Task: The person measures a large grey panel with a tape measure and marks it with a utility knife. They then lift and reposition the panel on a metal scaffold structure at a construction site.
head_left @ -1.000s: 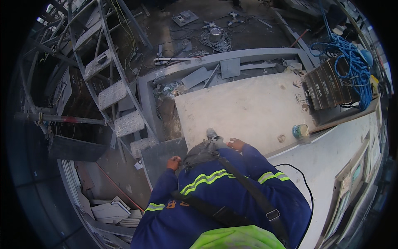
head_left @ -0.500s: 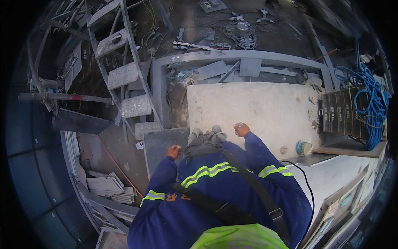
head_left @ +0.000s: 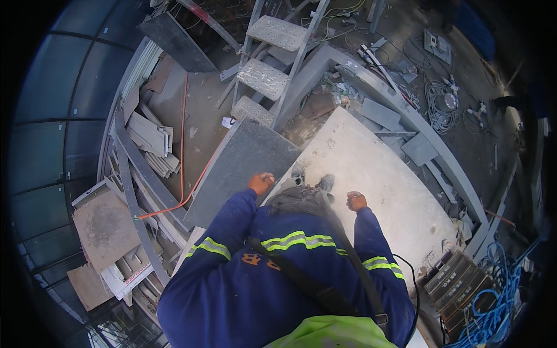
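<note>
My left hand, fingers curled in, is held over the right edge of a dark grey slab. Over a large whitish board, my right hand is closed in a loose fist. I see nothing in either hand, and neither touches anything around it. Between them, a dark grey bag is at my waist. My grey shoes show just beyond it on the whitish board. Both arms are in dark blue sleeves with reflective bands.
A metal stepladder stands ahead of the slab. An orange hose runs along the left, near stacked tile pieces. Low grey edging with broken slabs lies right. Dark weights and blue rope are at lower right.
My view and body have turned left, so the ladder and weights sit farther right and lower. More of the dark slab and left-hand debris shows. Both hands remain raised and curled.
</note>
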The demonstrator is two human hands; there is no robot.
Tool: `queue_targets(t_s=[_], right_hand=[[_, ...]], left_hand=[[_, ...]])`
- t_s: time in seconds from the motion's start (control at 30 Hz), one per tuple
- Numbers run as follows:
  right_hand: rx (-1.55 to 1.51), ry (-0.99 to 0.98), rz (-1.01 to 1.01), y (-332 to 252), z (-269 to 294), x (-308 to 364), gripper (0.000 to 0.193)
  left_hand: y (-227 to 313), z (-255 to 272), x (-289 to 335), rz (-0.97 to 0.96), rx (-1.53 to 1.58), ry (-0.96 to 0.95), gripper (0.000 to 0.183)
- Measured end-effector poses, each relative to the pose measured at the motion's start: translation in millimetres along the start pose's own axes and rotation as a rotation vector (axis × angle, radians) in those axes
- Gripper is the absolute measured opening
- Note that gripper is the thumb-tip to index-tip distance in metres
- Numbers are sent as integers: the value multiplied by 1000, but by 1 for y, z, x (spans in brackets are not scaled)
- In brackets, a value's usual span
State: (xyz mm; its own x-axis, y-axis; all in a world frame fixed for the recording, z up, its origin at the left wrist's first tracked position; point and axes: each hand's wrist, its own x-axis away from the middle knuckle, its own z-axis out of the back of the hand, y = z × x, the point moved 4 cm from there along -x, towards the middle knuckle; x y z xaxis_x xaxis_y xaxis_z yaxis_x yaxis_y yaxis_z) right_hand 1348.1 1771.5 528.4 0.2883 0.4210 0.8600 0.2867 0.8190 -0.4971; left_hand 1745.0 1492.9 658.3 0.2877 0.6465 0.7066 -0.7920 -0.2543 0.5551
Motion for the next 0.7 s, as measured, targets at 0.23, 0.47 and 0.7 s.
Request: queue_targets(t_s=[0.23, 0.47, 0.7], right_hand=[[3, 82, 183, -64, 47, -40, 28], [348, 72, 192, -98, -26, -21, 38], [370, 26, 202, -93, -159, 31, 32]], left_hand=[[-42, 2, 40, 108, 173, 77, 41], [-149, 34, 89, 230, 374, 193, 39], [-304, 92, 119, 308, 467, 230, 30]])
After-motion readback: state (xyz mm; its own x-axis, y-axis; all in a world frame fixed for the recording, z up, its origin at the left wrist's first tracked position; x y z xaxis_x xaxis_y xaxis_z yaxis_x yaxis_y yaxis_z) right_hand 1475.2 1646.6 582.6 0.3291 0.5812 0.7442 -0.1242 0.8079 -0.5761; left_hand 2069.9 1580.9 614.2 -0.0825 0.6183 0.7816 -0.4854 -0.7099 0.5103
